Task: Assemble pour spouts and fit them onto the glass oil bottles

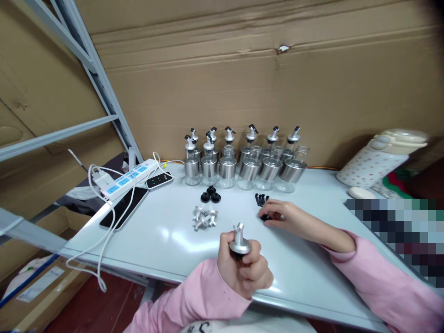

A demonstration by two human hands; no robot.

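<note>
My left hand [244, 266] is closed around a silver bottle pourer [240, 243] with a black underside, its spout pointing up. My right hand [279, 215] reaches to the tabletop, its fingertips pinched at a small black part [265, 217]; the fingers partly hide it. Just beyond them lie several small black levers [261, 199] in a group. Left of my hands, silver pourer spouts [205, 218] lie in a loose pile. Behind that pile are 3 round black stoppers [211, 194] touching one another.
Glass bottles with steel sleeves [228, 169] stand in two rows before the cardboard wall [243, 83]; several carry pourers. To the left are a power strip [132, 178], a phone [125, 208], a small device [159, 181] and loose white cables. A dotted flask [374, 159] stands at right.
</note>
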